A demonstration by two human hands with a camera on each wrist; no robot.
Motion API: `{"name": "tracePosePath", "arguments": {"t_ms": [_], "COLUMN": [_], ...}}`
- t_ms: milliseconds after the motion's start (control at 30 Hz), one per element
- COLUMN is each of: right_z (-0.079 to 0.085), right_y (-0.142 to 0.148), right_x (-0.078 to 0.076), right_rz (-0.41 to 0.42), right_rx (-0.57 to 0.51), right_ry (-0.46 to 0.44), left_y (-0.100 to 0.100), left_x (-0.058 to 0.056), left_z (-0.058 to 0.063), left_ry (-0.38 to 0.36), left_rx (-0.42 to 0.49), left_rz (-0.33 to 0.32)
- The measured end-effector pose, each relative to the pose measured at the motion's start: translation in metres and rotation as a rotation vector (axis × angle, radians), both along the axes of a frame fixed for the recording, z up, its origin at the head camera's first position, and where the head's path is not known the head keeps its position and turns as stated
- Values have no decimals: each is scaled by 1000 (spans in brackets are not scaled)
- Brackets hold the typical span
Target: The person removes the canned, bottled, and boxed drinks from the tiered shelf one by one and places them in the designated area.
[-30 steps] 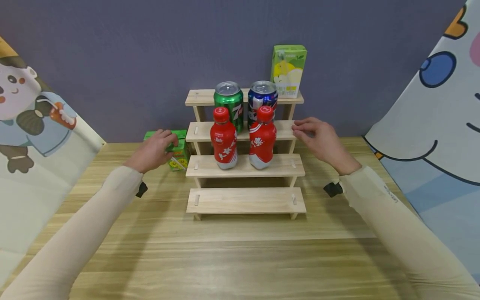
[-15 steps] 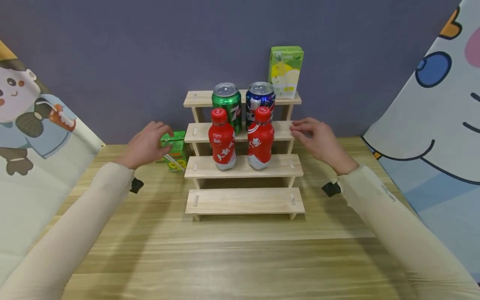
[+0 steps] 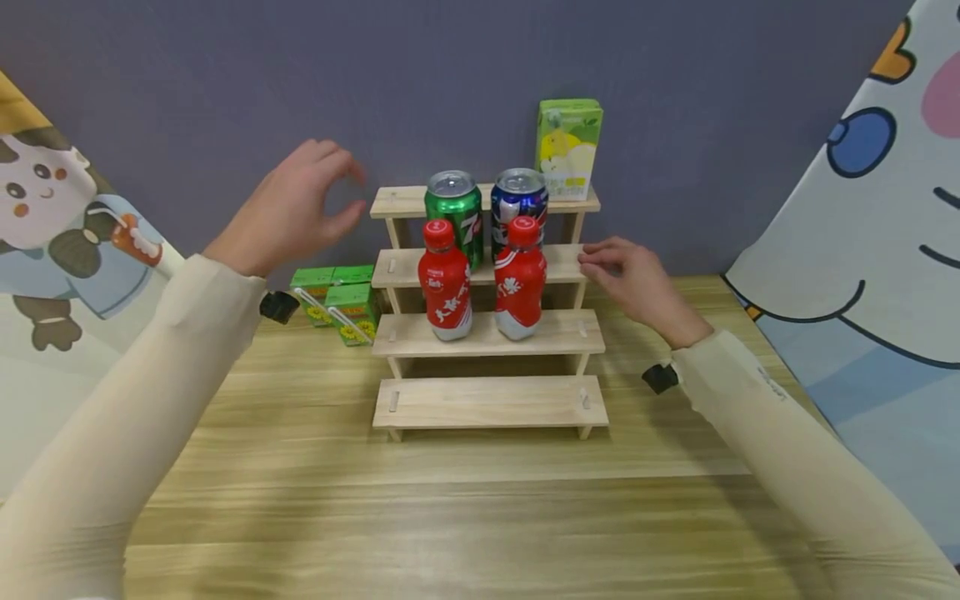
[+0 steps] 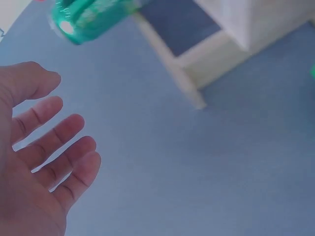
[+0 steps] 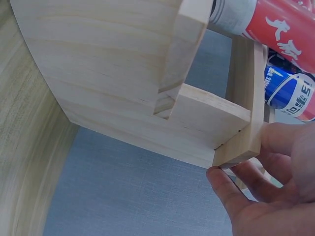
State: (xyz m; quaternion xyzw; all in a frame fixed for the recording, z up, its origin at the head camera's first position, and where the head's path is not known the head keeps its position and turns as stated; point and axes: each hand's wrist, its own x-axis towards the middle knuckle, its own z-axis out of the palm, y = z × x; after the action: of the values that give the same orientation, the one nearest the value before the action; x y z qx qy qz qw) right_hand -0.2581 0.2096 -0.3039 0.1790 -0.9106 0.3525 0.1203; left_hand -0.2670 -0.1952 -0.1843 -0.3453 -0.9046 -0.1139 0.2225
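My left hand is raised in the air to the left of the top step of a wooden tiered display shelf. Its fingers are spread and loosely bent, and the palm holds nothing. My right hand grips the right end of the second step from the top. In the right wrist view the thumb lies on one side of that board and the fingers on the other. A green soda can and a blue soda can stand on this step. Two red bottles stand one step lower.
A green juice box stands at the right of the top step. Several green drink cartons with straws are grouped on the table left of the shelf. A grey-blue wall rises behind, with printed cartoon panels at both sides.
My left hand has moved up and away from the green cartons, which now show fully, to beside the top step. The right hand keeps its grip on the shelf. The view has shifted slightly.
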Motion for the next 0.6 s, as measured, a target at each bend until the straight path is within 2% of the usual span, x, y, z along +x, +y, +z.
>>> {"name": "tracePosePath", "arguments": {"t_ms": [300, 467, 600], "right_z": [1, 0, 1], "right_y": [0, 1, 0], "right_x": [0, 0, 1], "right_rz": [-8, -9, -9], "right_rx": [11, 11, 15], "right_ry": [0, -5, 2], "left_y": [25, 43, 59], "left_x": [5, 3, 1], "left_z": [26, 38, 43], "left_ry": [1, 13, 1], "left_rx": [5, 7, 1], "left_rz": [21, -2, -19]}}
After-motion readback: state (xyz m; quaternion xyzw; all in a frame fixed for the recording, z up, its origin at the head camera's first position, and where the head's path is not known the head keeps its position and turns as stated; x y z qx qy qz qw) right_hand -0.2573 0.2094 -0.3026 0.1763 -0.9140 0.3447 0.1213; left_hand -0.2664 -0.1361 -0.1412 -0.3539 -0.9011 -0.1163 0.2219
